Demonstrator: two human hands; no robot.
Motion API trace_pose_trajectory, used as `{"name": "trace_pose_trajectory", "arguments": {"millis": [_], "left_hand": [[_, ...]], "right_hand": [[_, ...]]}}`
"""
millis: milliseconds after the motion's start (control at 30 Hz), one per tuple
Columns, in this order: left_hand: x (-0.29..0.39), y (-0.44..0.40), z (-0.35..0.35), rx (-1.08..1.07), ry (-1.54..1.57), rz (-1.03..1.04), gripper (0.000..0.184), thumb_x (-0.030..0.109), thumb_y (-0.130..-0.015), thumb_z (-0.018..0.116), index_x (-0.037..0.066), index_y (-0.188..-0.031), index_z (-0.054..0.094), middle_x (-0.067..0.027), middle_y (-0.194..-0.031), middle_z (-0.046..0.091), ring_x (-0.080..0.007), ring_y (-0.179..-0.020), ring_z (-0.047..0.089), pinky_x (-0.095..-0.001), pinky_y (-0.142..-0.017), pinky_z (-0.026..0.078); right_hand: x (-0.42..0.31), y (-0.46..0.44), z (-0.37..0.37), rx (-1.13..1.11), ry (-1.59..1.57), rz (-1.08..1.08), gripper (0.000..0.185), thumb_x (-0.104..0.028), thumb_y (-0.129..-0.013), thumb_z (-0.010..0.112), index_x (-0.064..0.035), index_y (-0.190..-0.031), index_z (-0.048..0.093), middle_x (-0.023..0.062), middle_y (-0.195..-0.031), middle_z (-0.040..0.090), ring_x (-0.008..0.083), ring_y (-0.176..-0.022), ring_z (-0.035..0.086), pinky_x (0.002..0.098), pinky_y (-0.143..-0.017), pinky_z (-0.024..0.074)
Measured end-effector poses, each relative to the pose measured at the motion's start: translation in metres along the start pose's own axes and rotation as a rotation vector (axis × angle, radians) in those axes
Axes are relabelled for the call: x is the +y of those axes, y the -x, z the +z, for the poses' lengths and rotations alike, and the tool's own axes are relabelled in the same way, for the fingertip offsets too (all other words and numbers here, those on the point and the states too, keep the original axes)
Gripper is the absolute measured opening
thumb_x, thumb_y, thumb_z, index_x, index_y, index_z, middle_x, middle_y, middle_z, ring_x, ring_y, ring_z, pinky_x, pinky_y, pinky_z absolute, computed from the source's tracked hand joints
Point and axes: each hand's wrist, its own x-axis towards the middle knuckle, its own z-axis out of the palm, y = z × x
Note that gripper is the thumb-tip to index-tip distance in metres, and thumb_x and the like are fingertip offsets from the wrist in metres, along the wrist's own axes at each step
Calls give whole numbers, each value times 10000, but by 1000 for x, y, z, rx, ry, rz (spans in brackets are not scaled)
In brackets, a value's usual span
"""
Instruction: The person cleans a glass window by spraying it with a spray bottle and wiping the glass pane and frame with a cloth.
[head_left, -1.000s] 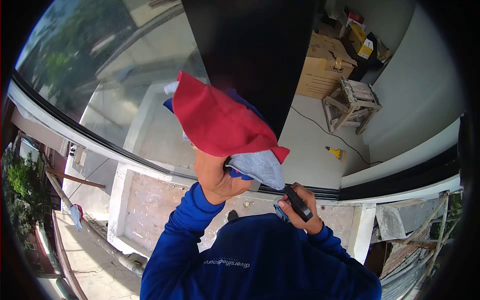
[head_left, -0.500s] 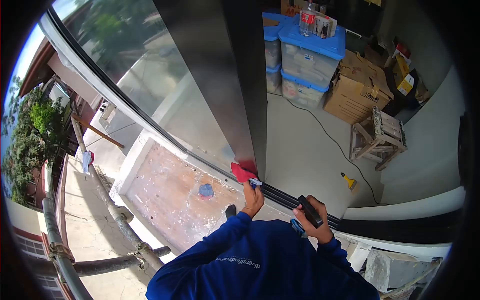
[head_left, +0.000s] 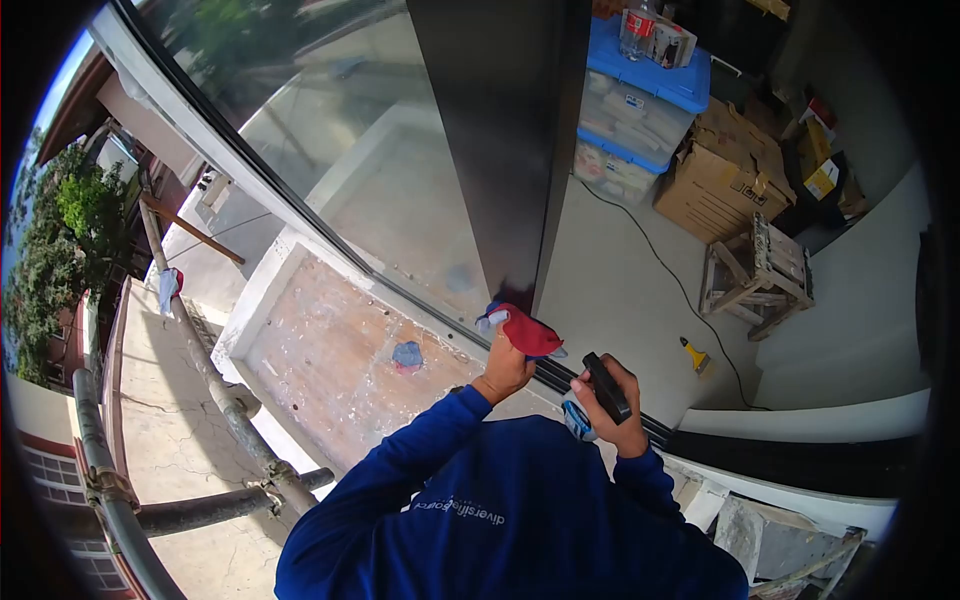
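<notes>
My left hand (head_left: pixel 507 368) is closed round a red and blue rag (head_left: pixel 530 334). It is at the foot of the dark sliding-door frame (head_left: pixel 505 150), close to the black floor track (head_left: pixel 556 376). Whether the rag touches the frame is hard to make out. To the right, my right hand (head_left: pixel 624 408) grips what looks like a spray bottle (head_left: pixel 606 388), with a black head and a blue and white label below. The door's glass pane (head_left: pixel 330 120) stretches away to the upper left.
A second rag (head_left: pixel 407 355) lies on the stained ledge (head_left: pixel 320 330). Scaffold pipes (head_left: pixel 225 400) stand at the left, one with a cloth (head_left: pixel 170 290) on it. Indoors are blue-lidded bins (head_left: pixel 640 120), a cardboard box (head_left: pixel 722 170), a wooden stool (head_left: pixel 755 270), a yellow-handled brush (head_left: pixel 694 355) and a cable (head_left: pixel 665 262).
My left hand has turned, and the rag now bulges over its right side. The right hand has shifted slightly up and left. The door frame appears further right in view.
</notes>
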Motion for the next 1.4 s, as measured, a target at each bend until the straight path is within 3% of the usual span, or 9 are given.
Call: {"name": "trace_pose_trajectory", "arguments": {"millis": [200, 367, 433, 567, 700, 933, 1033, 1167, 1400], "left_hand": [[-20, 52, 25, 276, 187, -524, 492, 7, -844, 600, 64, -1322, 498, -195, -1253, 574, -414, -1162, 544, -401, -1010, 416], [-5, -69, -66, 1052, 1076, -1065, 288, 172, -1078, 477, 50, -1337, 509, -56, -1182, 630, -154, -1071, 588, -305, -906, 459], [1, -98, -132, 1215, 1200, -776, 301, 191, -1073, 499, 50, -1338, 520, -36, -1145, 624, -127, -997, 588, -283, -840, 476], [-15, -122, -235, 1085, 1173, -496, 360, 192, -1049, 543, 41, -1376, 525, -25, -1169, 650, -112, -1005, 616, -271, -867, 502], [-70, -97, -205, 976, 823, -549, 336, 199, -1044, 525, 40, -1340, 547, -27, -1098, 592, -99, -953, 523, -243, -848, 424], [-72, 1, -15, 711, 1524, -1450, 280, 176, -1032, 487, 61, -1281, 544, -59, -1076, 653, -181, -948, 641, -383, -842, 518], [-27, -48, -88, 841, 1414, -1243, 275, 166, -1028, 499, 54, -1275, 545, -44, -1036, 623, -170, -914, 607, -342, -805, 505], [-7, -107, -201, 710, 593, -337, 201, 48, -967, 488, 27, -1156, 554, -70, -1008, 606, -188, -878, 569, -304, -822, 458], [-39, -36, -131, 322, 305, -195, 421, -20, -783, 493, -4, -1198, 558, -265, -1249, 546, -472, -1203, 489, -461, -1079, 367]], "right_hand": [[-13, 4, 22, -30, 69, 17, 206, -130, -858, 749, -25, -795, 583, 31, -646, 558, 86, -581, 513, 270, -545, 401], [-25, -10, 57, -133, 163, 39, 274, -138, -862, 760, -19, -731, 550, 53, -612, 534, 101, -543, 490, 293, -511, 383], [-20, -21, 73, -87, 147, -19, 285, -148, -872, 757, -13, -731, 550, 55, -595, 520, 125, -528, 488, 306, -510, 386], [-17, -37, 96, -62, 157, -49, 250, -174, -898, 753, -10, -799, 592, 25, -633, 571, 73, -597, 522, 262, -554, 407], [-22, -45, 116, -76, 180, -19, 261, -169, -892, 758, 1, -803, 581, 74, -664, 567, 138, -587, 532, 301, -572, 425], [-41, -54, 137, -81, 85, -146, 237, -149, -909, 733, -21, -811, 560, 20, -683, 575, 68, -619, 520, 249, -557, 393], [-55, -49, 128, -59, 145, -144, 210, -129, -908, 722, -20, -826, 562, 17, -671, 563, 72, -616, 529, 240, -564, 404], [-49, -42, 123, 0, 114, -65, 254, -136, -876, 758, -2, -789, 560, 74, -676, 581, 103, -603, 537, 280, -565, 426], [-48, -47, 137, -50, 100, -81, 204, -123, -892, 738, -11, -845, 574, 34, -714, 589, 88, -628, 538, 262, -584, 427]]}}
